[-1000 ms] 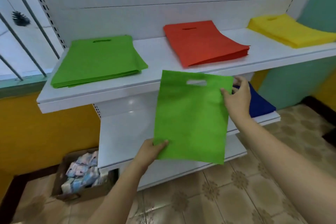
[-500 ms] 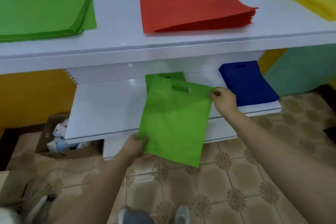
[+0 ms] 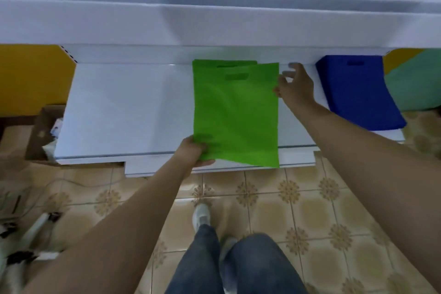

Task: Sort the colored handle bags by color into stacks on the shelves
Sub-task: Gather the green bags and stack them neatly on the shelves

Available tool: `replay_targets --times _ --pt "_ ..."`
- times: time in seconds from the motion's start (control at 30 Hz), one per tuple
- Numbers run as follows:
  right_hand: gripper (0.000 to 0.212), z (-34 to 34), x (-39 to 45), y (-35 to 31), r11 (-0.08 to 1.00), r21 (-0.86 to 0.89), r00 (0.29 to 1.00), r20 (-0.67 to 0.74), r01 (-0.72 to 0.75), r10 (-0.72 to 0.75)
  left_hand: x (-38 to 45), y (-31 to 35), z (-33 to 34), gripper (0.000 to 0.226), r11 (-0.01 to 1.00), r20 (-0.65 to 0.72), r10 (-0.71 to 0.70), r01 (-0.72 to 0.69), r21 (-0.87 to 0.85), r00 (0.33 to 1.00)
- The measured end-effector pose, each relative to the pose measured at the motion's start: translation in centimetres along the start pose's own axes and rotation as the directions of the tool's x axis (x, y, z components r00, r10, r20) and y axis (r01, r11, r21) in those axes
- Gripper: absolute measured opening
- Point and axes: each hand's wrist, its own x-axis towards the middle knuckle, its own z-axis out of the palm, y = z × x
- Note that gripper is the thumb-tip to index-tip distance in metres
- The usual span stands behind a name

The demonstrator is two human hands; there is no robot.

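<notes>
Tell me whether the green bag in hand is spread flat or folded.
Spread flat. The green bag shows its full face and handle slot, lying over another green bag on the lower shelf; the left hand pinches its corner.

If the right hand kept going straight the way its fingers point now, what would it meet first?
Probably the white back wall of the lower shelf: the right hand points up and away beside the green bag. Depth is unclear.

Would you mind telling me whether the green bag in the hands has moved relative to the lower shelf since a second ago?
Yes. The green bag has gone down and back onto the lower shelf, over another green bag.
</notes>
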Motion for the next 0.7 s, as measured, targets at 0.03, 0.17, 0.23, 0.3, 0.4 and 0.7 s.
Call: replay_targets --times 0.03,0.17,0.23,0.3,0.4,0.7 --pt "0.042 0.5 0.7 0.1 1.000 -0.002 0.999 -0.018 0.026 -0.027 1.4 0.8 0.2 0.026 1.000 0.003 0.012 -0.012 -0.012 1.000" --pt "0.055 2.8 2.0 3.2 0.964 -0.266 0.995 0.099 0.012 0.015 6.4 4.9 1.7 0.031 0.998 -0.081 0.019 -0.024 -0.065 0.997" --pt "0.063 3.8 1.9 5.6 0.926 -0.377 0.971 0.210 -0.029 0.116 7.9 5.9 2.5 0.030 0.997 -0.120 -0.029 0.020 -0.071 0.992" --pt "0.068 4.6 1.5 7.8 0.900 -0.428 0.931 0.289 -0.080 0.220 8.9 5.8 2.9 0.029 0.998 -0.140 -0.057 0.051 -0.045 0.989" --pt "0.059 5.6 0.7 10.2 0.885 -0.445 0.886 0.345 -0.136 0.310 9.3 4.6 3.0 0.027 0.975 -0.192 0.048 -0.004 0.223 0.980" --pt "0.047 8.2 1.6 11.4 0.928 -0.369 0.916 0.355 -0.049 0.189 9.8 1.0 3.0 0.037 0.602 -0.212 0.443 -0.114 0.790 0.871"
